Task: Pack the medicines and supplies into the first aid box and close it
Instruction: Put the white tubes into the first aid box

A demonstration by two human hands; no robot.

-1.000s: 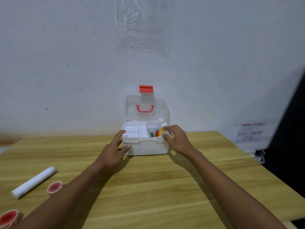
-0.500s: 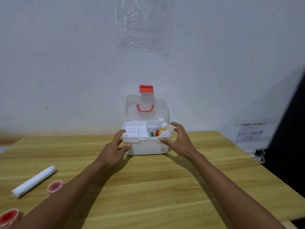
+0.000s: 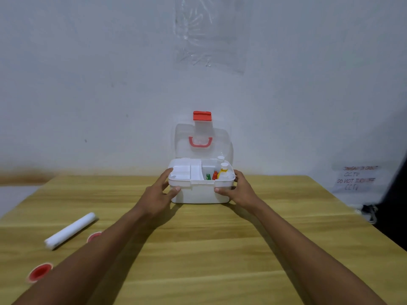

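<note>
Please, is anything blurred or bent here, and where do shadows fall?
Head view: dim, even light, soft shadows on the table in front of the first aid box. Head view: the white roll and the red ring at lower left look smeared; the handwritten sign at right is hardly legible. Head view: wide-angle lens splays the table edges; the plastic sheet on the wall glints faintly.

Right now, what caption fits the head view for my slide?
Left hand and right hand hold the open first aid box; a white roll and two red rolls lie outside.
</note>
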